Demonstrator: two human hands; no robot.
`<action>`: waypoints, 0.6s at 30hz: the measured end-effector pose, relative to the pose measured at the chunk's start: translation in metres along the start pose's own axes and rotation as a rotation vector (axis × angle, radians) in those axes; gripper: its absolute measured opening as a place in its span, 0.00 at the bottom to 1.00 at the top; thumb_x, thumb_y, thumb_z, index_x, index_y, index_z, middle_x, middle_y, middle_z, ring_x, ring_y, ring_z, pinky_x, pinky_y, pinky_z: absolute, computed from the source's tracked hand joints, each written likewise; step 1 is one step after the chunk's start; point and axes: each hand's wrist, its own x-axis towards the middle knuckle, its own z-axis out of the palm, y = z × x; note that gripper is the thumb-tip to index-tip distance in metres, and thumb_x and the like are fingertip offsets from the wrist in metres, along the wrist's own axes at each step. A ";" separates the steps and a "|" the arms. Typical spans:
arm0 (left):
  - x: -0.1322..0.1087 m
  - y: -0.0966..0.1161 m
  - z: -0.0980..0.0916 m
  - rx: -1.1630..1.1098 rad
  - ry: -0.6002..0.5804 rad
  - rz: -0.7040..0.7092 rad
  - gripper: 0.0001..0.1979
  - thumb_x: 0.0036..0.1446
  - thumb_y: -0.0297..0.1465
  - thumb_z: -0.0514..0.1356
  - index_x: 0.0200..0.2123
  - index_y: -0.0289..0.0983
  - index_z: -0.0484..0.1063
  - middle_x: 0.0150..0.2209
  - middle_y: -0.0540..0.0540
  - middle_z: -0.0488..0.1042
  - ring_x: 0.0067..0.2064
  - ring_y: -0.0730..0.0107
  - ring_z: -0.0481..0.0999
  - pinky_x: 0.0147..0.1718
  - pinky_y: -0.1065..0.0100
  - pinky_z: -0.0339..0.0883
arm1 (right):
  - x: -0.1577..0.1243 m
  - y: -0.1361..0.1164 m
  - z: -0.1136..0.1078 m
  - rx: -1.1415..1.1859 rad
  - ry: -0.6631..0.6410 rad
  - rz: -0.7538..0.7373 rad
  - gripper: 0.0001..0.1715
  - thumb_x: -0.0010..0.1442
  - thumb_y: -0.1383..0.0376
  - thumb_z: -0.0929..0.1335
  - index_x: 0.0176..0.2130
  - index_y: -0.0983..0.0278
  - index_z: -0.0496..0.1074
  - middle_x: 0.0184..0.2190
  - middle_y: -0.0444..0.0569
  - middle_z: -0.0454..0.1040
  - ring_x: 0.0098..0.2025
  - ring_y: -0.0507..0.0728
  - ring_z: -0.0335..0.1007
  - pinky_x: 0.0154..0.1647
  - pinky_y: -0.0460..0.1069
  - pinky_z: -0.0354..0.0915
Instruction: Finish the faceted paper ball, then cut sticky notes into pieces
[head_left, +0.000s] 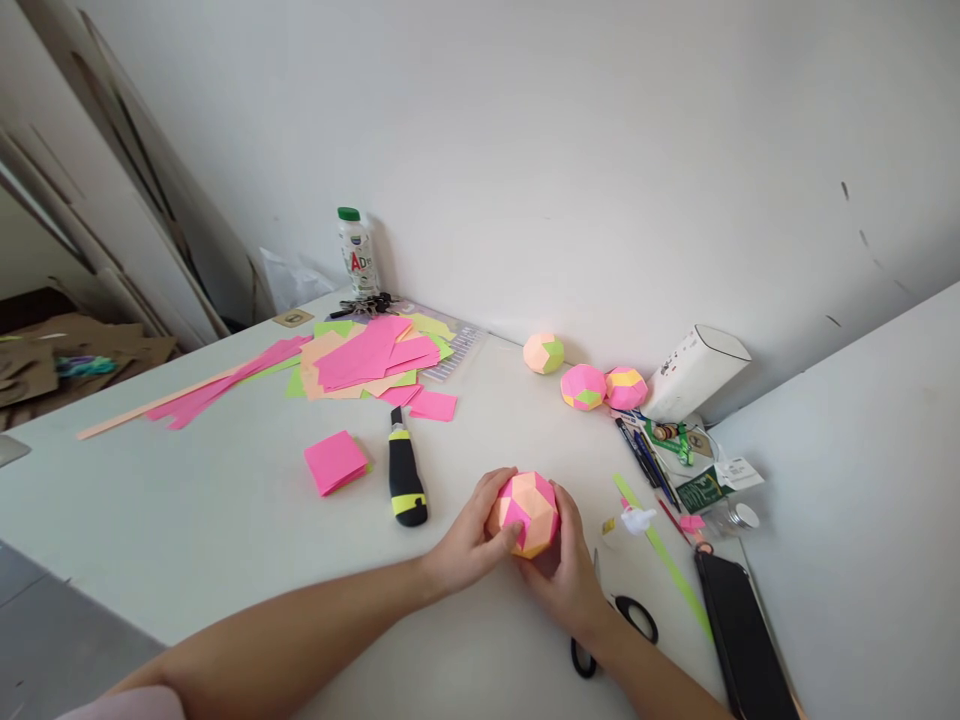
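Your right forearm [656, 668] passes over black-handled scissors [649, 617]. Both hands grip one pink-and-peach paper ball [529, 510]: left hand [474, 540] on its left side, thumb across the front; right hand [571, 572] round its right side. Ball's above the desk [247, 520]; can't tell if it touches. Left of your hands: black-and-yellow cutter [407, 480], blade out, then a pink paper stack [335, 463]. Further back: loose colored paper pile [367, 355], three more paper balls [583, 387] near the wall [525, 150], green-capped bottle [358, 255].
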 end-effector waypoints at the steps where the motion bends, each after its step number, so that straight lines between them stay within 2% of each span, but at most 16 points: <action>1: 0.000 -0.001 0.000 -0.004 -0.004 0.003 0.28 0.62 0.42 0.54 0.61 0.37 0.53 0.59 0.36 0.58 0.60 0.50 0.60 0.59 0.50 0.59 | 0.000 0.000 0.000 0.003 0.000 0.002 0.44 0.59 0.62 0.69 0.65 0.61 0.44 0.61 0.62 0.57 0.62 0.67 0.58 0.58 0.63 0.65; 5: 0.000 -0.001 -0.001 -0.004 -0.010 0.015 0.29 0.61 0.42 0.54 0.61 0.37 0.52 0.60 0.36 0.57 0.61 0.49 0.59 0.59 0.49 0.58 | -0.001 0.001 0.000 0.000 -0.005 0.011 0.45 0.59 0.62 0.69 0.66 0.60 0.43 0.61 0.61 0.56 0.63 0.68 0.57 0.59 0.64 0.63; 12: 0.000 0.002 0.000 -0.042 -0.019 -0.055 0.31 0.59 0.42 0.57 0.61 0.37 0.52 0.60 0.35 0.55 0.61 0.48 0.58 0.60 0.49 0.57 | 0.000 0.000 -0.001 0.011 -0.018 0.021 0.44 0.60 0.62 0.69 0.66 0.60 0.43 0.61 0.61 0.56 0.63 0.68 0.56 0.59 0.64 0.63; 18: -0.001 -0.007 0.004 -0.018 -0.003 0.021 0.42 0.52 0.44 0.64 0.63 0.38 0.47 0.61 0.34 0.53 0.62 0.45 0.57 0.60 0.47 0.56 | 0.000 -0.002 -0.002 0.094 -0.037 0.051 0.44 0.59 0.61 0.69 0.66 0.59 0.44 0.62 0.60 0.55 0.63 0.68 0.55 0.59 0.63 0.61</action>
